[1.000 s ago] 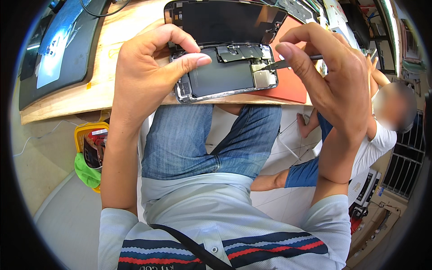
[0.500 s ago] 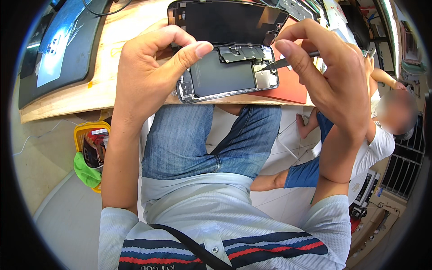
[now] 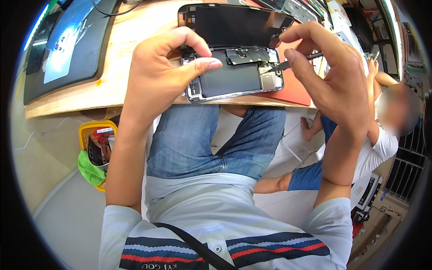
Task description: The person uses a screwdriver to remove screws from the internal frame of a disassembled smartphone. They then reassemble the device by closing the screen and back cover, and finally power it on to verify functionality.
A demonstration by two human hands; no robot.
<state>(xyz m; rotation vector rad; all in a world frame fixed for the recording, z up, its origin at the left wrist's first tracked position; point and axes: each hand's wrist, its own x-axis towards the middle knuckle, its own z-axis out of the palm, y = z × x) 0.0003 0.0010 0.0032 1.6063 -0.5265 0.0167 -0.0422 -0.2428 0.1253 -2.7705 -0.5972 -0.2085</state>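
Pale wood forms the bench (image 3: 114,67) in the head view; near its front edge an opened phone (image 3: 231,81) is laid, its screen (image 3: 231,25) folded back behind it. A dark tool (image 3: 283,66) is gripped in the right hand (image 3: 335,74), tip at the phone's right end. The left hand (image 3: 163,74) is curved over the left end, thumb and forefinger parted; whether anything is held cannot be told.

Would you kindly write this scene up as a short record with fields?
Left hand: thumb and index finger apart, at the left end of the opened dark rectangular phone body
Right hand: holds a slim dark pointed tool; tip near a silvery metal plate, contact unclear
Beyond the body: black rectangular screen panel
Surface: pale wooden table, flat red-orange sheet at right
Lower left: yellow plastic basket, green cloth
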